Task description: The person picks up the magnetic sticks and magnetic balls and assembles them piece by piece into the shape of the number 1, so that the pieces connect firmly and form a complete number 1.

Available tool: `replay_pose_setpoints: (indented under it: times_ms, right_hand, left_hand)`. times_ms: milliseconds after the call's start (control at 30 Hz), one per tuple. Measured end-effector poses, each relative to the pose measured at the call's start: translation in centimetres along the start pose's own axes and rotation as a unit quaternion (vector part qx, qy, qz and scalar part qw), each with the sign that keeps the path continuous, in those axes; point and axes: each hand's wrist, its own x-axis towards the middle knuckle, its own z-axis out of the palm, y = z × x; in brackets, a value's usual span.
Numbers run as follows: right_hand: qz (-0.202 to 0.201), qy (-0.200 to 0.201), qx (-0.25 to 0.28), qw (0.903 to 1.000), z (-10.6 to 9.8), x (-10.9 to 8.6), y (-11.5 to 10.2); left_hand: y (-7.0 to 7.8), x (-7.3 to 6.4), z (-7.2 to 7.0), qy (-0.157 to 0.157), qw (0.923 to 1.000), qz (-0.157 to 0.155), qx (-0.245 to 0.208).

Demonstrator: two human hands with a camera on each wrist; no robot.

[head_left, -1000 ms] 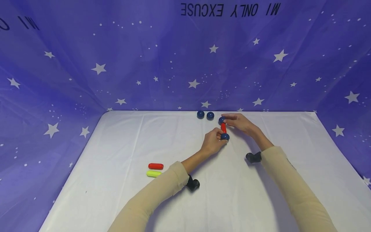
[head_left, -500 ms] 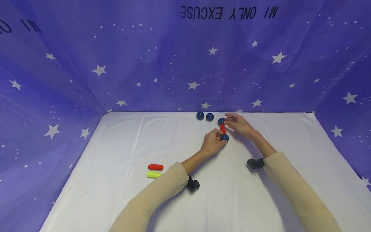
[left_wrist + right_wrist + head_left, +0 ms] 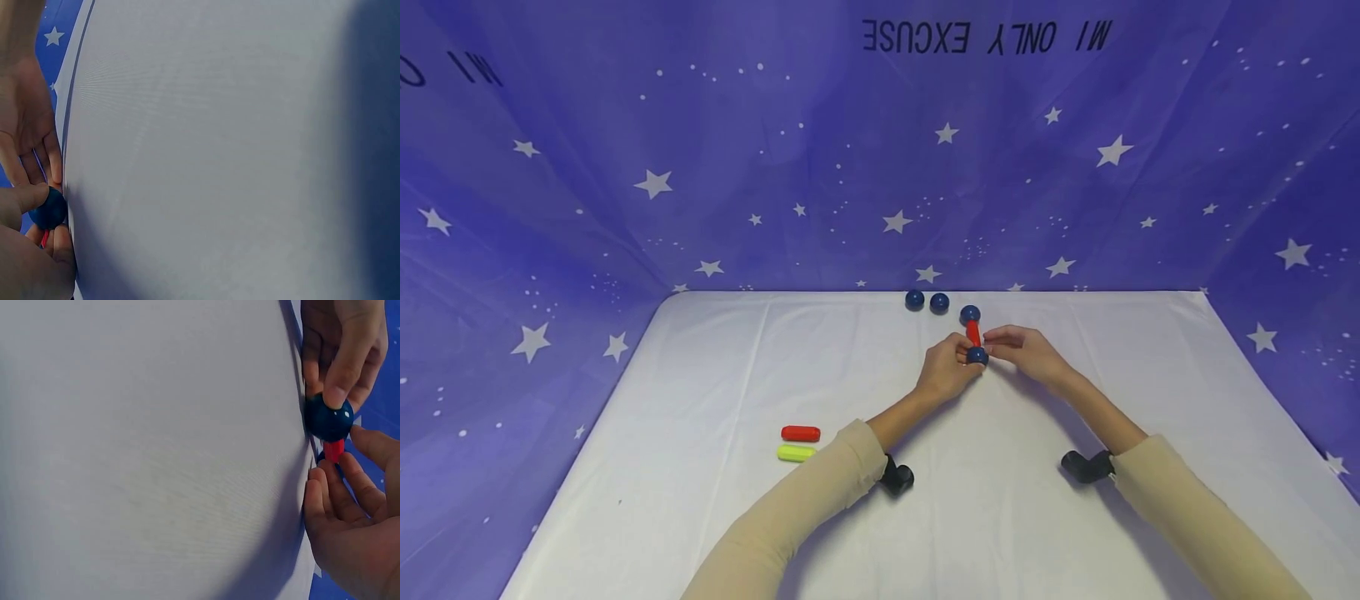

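My left hand pinches a glossy blue ball between thumb and fingers. That ball sits at the near end of a short red rod, and a second blue ball sits at the rod's far end. Just right of the near ball is my right hand, its fingers loosely extended beside the rod. In the right wrist view its thumb tip lies against or very close to the ball; contact is hard to tell. The left wrist view shows the pinched ball with the right hand beyond it.
Two loose blue balls lie near the white table's back edge. Another red rod lies left of my left forearm, beside a yellow rod partly behind the sleeve. A blue star-patterned cloth surrounds the table.
My right hand has let go of the far blue ball and moved nearer, alongside the rod and near ball. My left hand keeps its pinch in about the same place.
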Motion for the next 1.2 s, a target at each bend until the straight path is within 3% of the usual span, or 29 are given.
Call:
replay_pose_setpoints:
  times_ms: [433,700,833,1000,1200]
  right_hand:
    - [0.000,-0.019,0.006,0.9998,0.5,-1.2,0.0]
    - [-0.002,-0.020,0.010,0.9998,0.5,-0.8,0.3]
    - [0.003,-0.022,0.010,0.9997,0.4,-0.7,0.4]
    - [0.005,-0.027,0.005,0.9996,0.2,-0.7,0.4]
    - [0.007,-0.025,0.003,0.9997,0.3,-0.6,0.6]
  left_hand:
    - [-0.1,-0.1,0.0,0.003,0.9999,0.013,0.005]
    - [-0.1,0.0,0.0,0.005,0.9995,0.026,0.017]
    - [0.1,-0.2,-0.2,-0.009,0.9993,0.027,0.024]
    - [0.4,-0.8,-1.2,-0.039,0.9965,0.024,0.070]
    - [0.6,-1.8,-4.1,-0.068,0.9967,0.012,0.042]
